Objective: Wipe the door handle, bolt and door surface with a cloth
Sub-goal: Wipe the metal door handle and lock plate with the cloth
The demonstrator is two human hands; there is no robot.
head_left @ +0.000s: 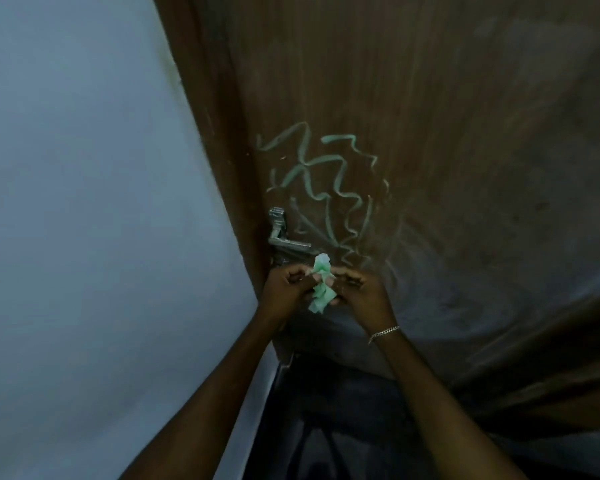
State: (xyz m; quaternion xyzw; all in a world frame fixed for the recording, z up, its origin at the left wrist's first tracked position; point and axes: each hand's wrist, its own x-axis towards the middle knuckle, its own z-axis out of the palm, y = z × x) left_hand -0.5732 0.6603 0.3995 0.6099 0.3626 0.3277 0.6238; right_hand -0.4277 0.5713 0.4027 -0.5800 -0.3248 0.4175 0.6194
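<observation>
The cloth [320, 287], pale green and crumpled, is pinched between the left hand [284, 287] and right hand [359, 292], both curled round it, just below the metal handle [286, 241] near the door [430, 133] edge. Green scribbles [329, 188] mark the door above; a bracelet [383, 333] circles the right wrist.

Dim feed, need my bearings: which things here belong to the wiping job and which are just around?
Job: green cloth, held by left hand and right hand; metal door handle; door surface with green scribbles.
Just around: grey wall; bracelet on the right wrist.
</observation>
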